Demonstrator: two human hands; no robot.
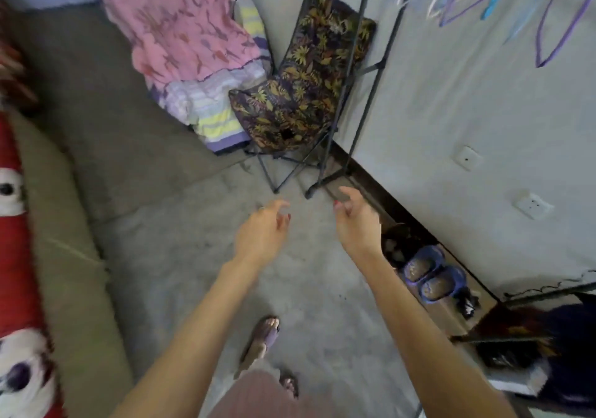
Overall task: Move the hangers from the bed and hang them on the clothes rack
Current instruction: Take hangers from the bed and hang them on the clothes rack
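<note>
**Both hands empty above the floor; hangers up on the rack**

Head view, one frame, motion-blurred.

- Left hand (263, 235): held out over the grey floor (180, 256), fingers loosely curled, nothing in them. A ring shows on one finger. Red nail polish is visible.
- Right hand (354, 224): held out alongside the left and apart from it, fingers relaxed and slightly bent, grasping nothing. It sits just in front of the foot of the clothes rack (361, 72) in the picture; contact cannot be judged.
- Hangers (503, 1): a cluster of purple, blue and pale ones at the top right, hanging against the light wall (483, 101). They are well above and to the right of both hands, touching neither. The bar that carries them is out of frame, so the hooks cannot be seen.
- Clothes rack: dark thin uprights run from the top edge down to a foot on the floor by the dark skirting.
- Bed (96, 101): grey-brown cover, left side of the frame. A pink patterned cloth (180, 21) lies over striped bedding (213, 111) at its far end. A red printed textile (13, 224) is at the left edge.
- Folding chair (309, 79) with dark leaf-print fabric stands between the bed end and the rack.
- Blue slippers (432, 275) lie by the wall, right of the right forearm.
- The person's feet in sandals (263, 337) show at bottom centre.
</note>
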